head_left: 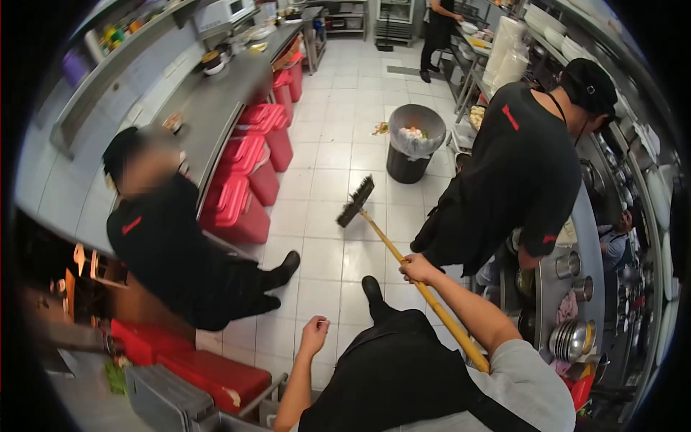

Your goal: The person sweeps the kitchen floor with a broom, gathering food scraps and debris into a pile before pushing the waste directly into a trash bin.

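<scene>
My right hand (419, 268) is wrapped round the yellow handle of a push broom (389, 243). The handle runs back under my right forearm, and the dark bristled head (356, 201) is out in front, tilted, over the white tiles. In front of my body on the left, away from the broom, is my left hand (314, 336) with its fingers curled in. A small pale spot shows at its fingertips; I cannot make out what it is. My black apron and one dark boot (374, 291) are below.
A lined bin (408, 169) of scraps stands ahead. Red lidded bins (248, 162) line the left counter. One person (162, 230) is at left, another (511, 165) at right by the steel counter (586, 248), a third (436, 32) far back. A red box (216, 374) sits near left.
</scene>
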A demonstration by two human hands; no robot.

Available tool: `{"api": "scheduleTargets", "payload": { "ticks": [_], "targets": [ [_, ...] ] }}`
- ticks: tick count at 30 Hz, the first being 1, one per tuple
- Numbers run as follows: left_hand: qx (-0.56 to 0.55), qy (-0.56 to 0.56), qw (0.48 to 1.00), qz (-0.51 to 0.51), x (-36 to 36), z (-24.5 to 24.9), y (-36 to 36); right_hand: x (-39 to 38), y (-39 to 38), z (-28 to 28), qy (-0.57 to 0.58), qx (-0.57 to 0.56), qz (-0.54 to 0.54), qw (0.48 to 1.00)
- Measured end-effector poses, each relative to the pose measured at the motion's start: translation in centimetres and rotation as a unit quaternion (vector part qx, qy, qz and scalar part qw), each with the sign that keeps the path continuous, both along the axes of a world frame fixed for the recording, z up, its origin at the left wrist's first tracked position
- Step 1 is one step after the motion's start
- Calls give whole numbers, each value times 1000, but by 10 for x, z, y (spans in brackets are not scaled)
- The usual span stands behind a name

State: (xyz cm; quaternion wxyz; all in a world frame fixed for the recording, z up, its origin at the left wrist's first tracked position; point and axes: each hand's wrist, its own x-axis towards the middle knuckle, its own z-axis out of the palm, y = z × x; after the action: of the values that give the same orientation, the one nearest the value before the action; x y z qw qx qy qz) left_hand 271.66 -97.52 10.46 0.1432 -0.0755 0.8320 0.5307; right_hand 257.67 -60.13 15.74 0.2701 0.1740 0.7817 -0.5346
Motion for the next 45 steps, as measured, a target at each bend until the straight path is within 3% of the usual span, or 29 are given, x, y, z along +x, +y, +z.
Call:
{"api": "scheduleTargets", "payload": {
  "ticks": [1,2,5,6,8,9,10,11,16,20,23,25,27,29,30,31,34,37,39,42,45],
  "targets": [
    [61,-41,997,23,-20,-14,-8,-20,-2,10,-26,-52,-30,998],
    [54,-51,997,20,-27,-22,-17,-35,1,0,-37,-58,-34,997],
    [-39,-137,988,68,-47,-55,-53,-113,4,-19,-80,-233,-140,959],
    [-91,-173,979,65,-46,-69,-63,-139,6,-20,-79,-237,-141,958],
    [-101,-244,962,72,-49,-28,-52,-186,6,-27,-84,-268,-166,945],
    [-101,-248,961,75,-2,-83,-82,-210,4,-20,-83,-279,-184,939],
    [-131,-281,950,44,-17,-126,-83,-236,3,-19,-86,-276,-181,940],
    [-127,-284,949,46,2,-127,-98,-262,3,-20,-87,-277,-187,938],
    [-143,-233,962,15,-95,-130,-108,-386,9,-49,-102,-261,-200,939],
    [-145,-179,973,-22,-247,-131,-102,-474,19,-45,-104,-237,-209,943],
    [-154,-138,976,-72,-438,-127,-99,-536,30,-53,-107,-212,-217,947],
    [-177,-211,951,-141,-562,-117,-116,-559,36,-57,-118,-225,-255,933],
    [-237,-148,943,-179,-681,-96,-131,-594,39,-62,-117,-243,-284,920],
    [-106,-131,985,-44,-782,-82,-144,-627,45,-73,-126,-234,-312,912],
    [-99,-135,985,-34,-827,-32,-124,-650,53,-80,-125,-236,-321,909],
    [-59,-7,998,-25,-860,-40,-129,-666,59,-89,-136,-225,-332,906],
    [13,-75,997,35,-921,-14,-117,-698,69,-96,-162,-235,-373,883],
    [38,-169,985,-18,-919,-20,-116,-739,90,-85,-184,-273,-405,853],
    [-159,-289,934,-141,-919,5,-90,-768,96,-76,-206,-266,-411,847],
    [-141,-272,934,-182,-948,-38,-106,-818,112,-69,-201,-230,-422,854],
    [-118,-227,940,-228,-1022,-88,-119,-867,117,-59,-209,-219,-419,856]
  ]
}}
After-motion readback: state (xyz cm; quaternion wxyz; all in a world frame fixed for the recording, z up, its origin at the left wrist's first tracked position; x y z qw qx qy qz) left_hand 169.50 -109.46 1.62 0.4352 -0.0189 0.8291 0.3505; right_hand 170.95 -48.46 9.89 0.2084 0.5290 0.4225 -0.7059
